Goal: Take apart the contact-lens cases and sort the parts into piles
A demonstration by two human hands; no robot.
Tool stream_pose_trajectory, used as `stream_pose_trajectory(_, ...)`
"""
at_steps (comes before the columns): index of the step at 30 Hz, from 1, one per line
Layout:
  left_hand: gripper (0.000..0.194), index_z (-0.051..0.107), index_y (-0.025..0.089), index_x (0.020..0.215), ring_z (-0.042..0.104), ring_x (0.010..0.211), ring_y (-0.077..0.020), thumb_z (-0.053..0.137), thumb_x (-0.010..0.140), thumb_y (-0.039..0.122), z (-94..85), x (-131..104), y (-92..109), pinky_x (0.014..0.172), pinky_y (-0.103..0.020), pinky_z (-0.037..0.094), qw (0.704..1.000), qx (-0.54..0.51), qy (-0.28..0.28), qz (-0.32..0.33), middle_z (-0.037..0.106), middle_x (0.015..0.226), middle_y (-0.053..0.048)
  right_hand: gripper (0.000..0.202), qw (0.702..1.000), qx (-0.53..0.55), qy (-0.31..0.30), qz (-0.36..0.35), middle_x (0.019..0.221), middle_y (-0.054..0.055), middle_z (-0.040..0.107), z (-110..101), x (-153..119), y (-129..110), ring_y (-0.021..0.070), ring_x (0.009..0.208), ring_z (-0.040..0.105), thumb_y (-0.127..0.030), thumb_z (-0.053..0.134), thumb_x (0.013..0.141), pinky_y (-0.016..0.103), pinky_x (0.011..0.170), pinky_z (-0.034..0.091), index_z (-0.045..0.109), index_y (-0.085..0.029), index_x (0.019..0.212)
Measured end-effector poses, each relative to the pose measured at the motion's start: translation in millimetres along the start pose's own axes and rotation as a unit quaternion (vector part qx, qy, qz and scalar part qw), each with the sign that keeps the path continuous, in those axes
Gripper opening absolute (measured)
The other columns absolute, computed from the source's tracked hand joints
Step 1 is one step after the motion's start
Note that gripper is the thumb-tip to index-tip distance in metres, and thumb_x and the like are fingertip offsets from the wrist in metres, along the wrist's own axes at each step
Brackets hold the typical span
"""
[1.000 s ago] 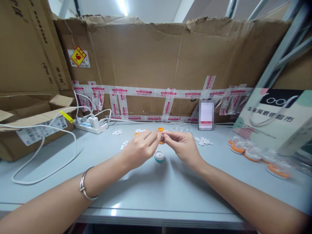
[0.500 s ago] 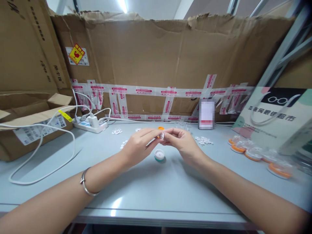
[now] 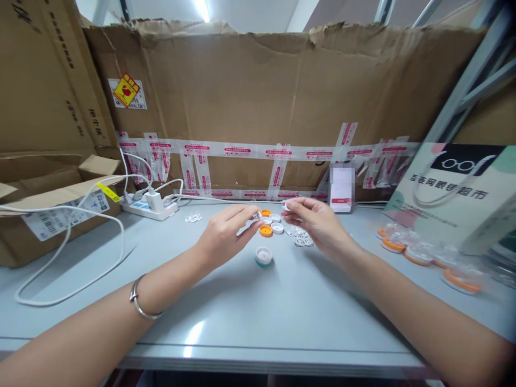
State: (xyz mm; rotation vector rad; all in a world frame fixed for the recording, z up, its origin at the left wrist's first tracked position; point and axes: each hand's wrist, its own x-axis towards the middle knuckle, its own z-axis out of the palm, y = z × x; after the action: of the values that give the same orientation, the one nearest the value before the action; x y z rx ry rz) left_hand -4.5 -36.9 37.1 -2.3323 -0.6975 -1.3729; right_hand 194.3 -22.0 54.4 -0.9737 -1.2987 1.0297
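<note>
My left hand (image 3: 226, 230) is closed in a pinch on a small white plastic piece (image 3: 258, 215) held at the fingertips. Apart from it, on the right, my right hand (image 3: 320, 223) pinches another small white piece (image 3: 285, 207). Between and behind the hands lie round caps: an orange cap (image 3: 265, 231), a second orange one (image 3: 265, 213) and several white caps (image 3: 277, 228). Small white parts (image 3: 300, 236) are scattered beside my right hand, partly behind it. Nearer to me stands a round white-topped piece with a green base (image 3: 264, 257).
Orange-based pieces with clear plastic tops (image 3: 417, 255) sit at the right by a paper bag (image 3: 447, 188). A phone (image 3: 341, 188) leans at the back. To the left are white discs (image 3: 193, 217), a power strip (image 3: 151, 208), a looping cable (image 3: 121, 236) and an open carton (image 3: 52, 215).
My hands, close together at one small piece before, have moved apart. The right hand shifted slightly right and back, bringing the caps and nearby small parts into view.
</note>
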Motion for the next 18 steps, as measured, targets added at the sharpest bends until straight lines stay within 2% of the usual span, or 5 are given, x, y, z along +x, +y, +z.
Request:
stream_pose_trajectory(4,0.014,0.056,0.015,0.096,0.059,0.075,-0.0118,0.050,0.083,0.018,1.1,-2,-4,0.070,-0.024,0.049,1.000,-0.020,-0.012,-0.016,0.064,0.085,-0.006,0.023,0.972,-0.216,0.017,-0.095,0.069,0.002,0.065,-41,25,-9,0.0131,0.063,0.059,-0.038,0.063,0.069,0.027,0.064,0.048,0.066,-0.017,0.080)
stream_pose_trajectory(8,0.016,0.056,0.014,0.097,0.059,0.078,-0.0122,0.050,0.083,0.017,0.6,-1,-3,0.073,-0.026,0.050,1.000,-0.026,-0.005,-0.014,0.064,0.087,-0.007,0.016,0.902,-0.415,-0.113,0.027,0.057,0.002,0.063,-72,39,2,0.0135,0.055,0.057,-0.032,0.060,0.069,0.024,0.051,0.043,0.063,-0.017,0.074)
stream_pose_trajectory(10,0.016,0.056,0.014,0.098,0.059,0.078,-0.0123,0.050,0.083,0.017,0.0,0,-2,0.073,-0.026,0.050,1.000,-0.025,0.007,-0.012,0.064,0.087,-0.007,0.011,0.865,-0.469,-0.162,0.080,0.054,0.001,0.062,-78,41,11,0.0127,0.050,0.056,-0.028,0.060,0.068,0.022,0.045,0.039,0.059,-0.018,0.072)
stream_pose_trajectory(13,0.017,0.056,0.015,0.099,0.058,0.076,-0.0121,0.051,0.082,0.017,-0.6,1,-2,0.071,-0.027,0.050,0.999,-0.024,0.015,-0.015,0.064,0.087,-0.007,0.008,0.823,-0.525,-0.185,0.114,0.052,-0.001,0.061,-78,40,18,0.0111,0.046,0.052,-0.024,0.059,0.066,0.020,0.041,0.035,0.053,-0.019,0.067)
stream_pose_trajectory(18,0.018,0.056,0.014,0.099,0.057,0.073,-0.0117,0.052,0.081,0.017,-1.7,0,-2,0.070,-0.027,0.049,0.999,-0.024,0.014,-0.016,0.064,0.085,-0.006,0.013,0.792,-0.563,-0.195,0.131,0.054,-0.001,0.061,-76,39,17,0.0113,0.049,0.053,-0.022,0.060,0.066,0.020,0.044,0.036,0.047,-0.019,0.065)
